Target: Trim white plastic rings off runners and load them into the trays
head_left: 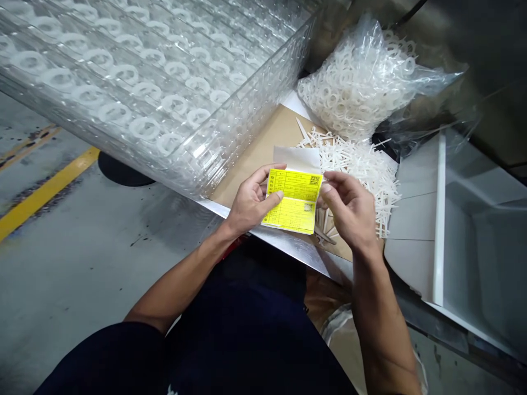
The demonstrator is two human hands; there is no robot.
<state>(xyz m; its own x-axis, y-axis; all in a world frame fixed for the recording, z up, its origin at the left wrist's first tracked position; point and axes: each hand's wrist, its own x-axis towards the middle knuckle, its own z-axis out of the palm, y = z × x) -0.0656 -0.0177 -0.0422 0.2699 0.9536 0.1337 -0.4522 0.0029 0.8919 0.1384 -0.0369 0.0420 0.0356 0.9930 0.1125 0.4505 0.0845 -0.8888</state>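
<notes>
My left hand (251,200) grips the left side of a yellow printed label (294,200), with the thumb lying across its face. My right hand (349,211) pinches the label's upper right corner between thumb and fingers. A QR code is printed near the label's top right corner, and a second, smaller one sits lower down. A white paper sheet (297,159) shows behind the label's top edge. Just beyond my right hand lies a heap of loose white plastic moulded pieces (354,170).
A transparent plastic tray (144,129) holding rows of white rings fills the upper left. A bag of white plastic rings (354,88) lies beyond the cardboard sheet (255,164). A white bin (469,219) stands right, a metal table edge (288,241) runs below my hands, and a grey floor with a yellow line (45,192) lies left.
</notes>
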